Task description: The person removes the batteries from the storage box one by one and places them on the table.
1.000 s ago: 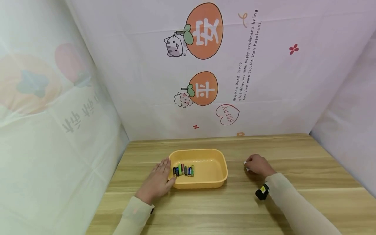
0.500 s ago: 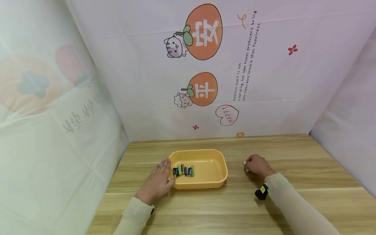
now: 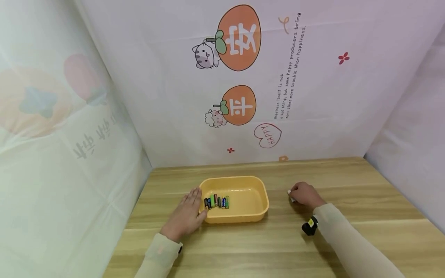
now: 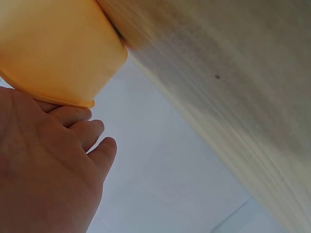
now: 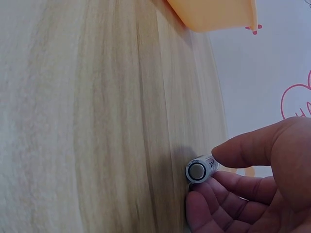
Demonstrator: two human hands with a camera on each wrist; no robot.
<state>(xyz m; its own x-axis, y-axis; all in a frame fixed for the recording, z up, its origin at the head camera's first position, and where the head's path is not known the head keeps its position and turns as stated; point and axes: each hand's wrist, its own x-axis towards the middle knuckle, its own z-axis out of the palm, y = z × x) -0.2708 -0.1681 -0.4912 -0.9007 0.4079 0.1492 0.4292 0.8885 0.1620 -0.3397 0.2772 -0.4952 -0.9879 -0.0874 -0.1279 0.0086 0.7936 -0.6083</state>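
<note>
Printed cloth (image 3: 180, 116): white, hanging at 12 o'clock behind the bench (image 3: 278, 247), with orange fruit prints (image 3: 243, 61).
Bench: light, wood-grained, carrying the tray (image 3: 236, 219).
Tray: yellow, rounded corners, flat on the bench; hours below count from its middle, 12 toward the cloth.
Left hand (image 3: 185, 216): at 9 o'clock, fingers stretched out against the tray's side, thumb at its 8 o'clock corner; grasping nothing.
Right hand (image 3: 306, 194): at 3 o'clock, apart from the tray, pinching the white battery (image 5: 200, 167) between thumb and fingers.
Wrist camera (image 3: 310, 226): black with a yellow patch, toward 4 o'clock.
Seven batteries (image 3: 216, 200): inside the tray, in a loose side-by-side row toward 9 o'clock, mixed colours.
White battery: outside the tray at 3 o'clock; whether it touches the bench cannot be told.
</note>
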